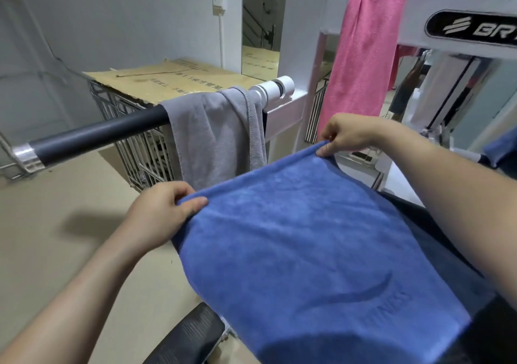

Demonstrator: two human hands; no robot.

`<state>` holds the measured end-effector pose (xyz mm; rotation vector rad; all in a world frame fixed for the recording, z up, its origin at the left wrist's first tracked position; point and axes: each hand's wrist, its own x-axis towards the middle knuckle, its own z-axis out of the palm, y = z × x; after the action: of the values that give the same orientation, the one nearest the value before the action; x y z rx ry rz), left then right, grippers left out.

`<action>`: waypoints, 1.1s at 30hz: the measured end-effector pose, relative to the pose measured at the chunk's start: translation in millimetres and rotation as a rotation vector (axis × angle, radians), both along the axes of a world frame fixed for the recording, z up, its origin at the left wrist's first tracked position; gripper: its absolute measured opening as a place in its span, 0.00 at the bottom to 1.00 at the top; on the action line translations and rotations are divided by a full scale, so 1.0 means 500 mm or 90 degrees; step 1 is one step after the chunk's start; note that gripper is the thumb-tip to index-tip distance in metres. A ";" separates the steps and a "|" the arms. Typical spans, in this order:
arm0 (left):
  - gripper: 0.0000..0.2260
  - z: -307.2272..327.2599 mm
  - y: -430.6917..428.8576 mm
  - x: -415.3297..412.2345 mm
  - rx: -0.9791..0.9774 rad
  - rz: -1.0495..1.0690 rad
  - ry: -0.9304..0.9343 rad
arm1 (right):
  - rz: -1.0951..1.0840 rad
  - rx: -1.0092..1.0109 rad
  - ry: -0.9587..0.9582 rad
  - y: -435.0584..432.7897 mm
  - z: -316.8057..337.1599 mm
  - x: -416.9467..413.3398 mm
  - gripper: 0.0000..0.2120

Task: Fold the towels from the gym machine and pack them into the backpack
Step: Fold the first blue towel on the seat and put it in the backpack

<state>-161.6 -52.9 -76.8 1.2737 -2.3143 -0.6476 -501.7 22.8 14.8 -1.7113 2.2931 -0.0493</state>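
A blue towel (313,246) is stretched out in front of me, its far edge held up at both corners. My left hand (162,212) pinches the left corner and my right hand (347,134) pinches the right corner. A grey towel (218,131) hangs over the black padded bar (95,137) of the gym machine. A pink towel (363,50) is draped over the machine's white upper frame (458,5). No backpack is in view.
A metal wire cage (140,140) topped with cardboard (173,79) stands behind the bar. A black footplate (187,335) lies low in front. Beige floor (56,223) spreads on the left. An open doorway (260,22) is at the back.
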 end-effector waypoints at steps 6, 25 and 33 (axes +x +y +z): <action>0.04 0.004 -0.026 -0.017 0.049 0.056 0.129 | -0.133 -0.241 -0.256 0.031 -0.028 -0.008 0.07; 0.13 0.122 0.312 0.085 0.154 -0.329 0.262 | -0.129 -0.318 -0.605 0.323 -0.020 -0.014 0.08; 0.09 0.069 0.370 0.080 0.209 -0.402 0.020 | -0.115 -0.142 -0.587 0.440 -0.038 -0.016 0.10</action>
<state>-121.8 131.8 -42.3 0.6103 -2.6600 -1.2802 -509.7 242.8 -4.4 -1.1664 1.7384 -0.9433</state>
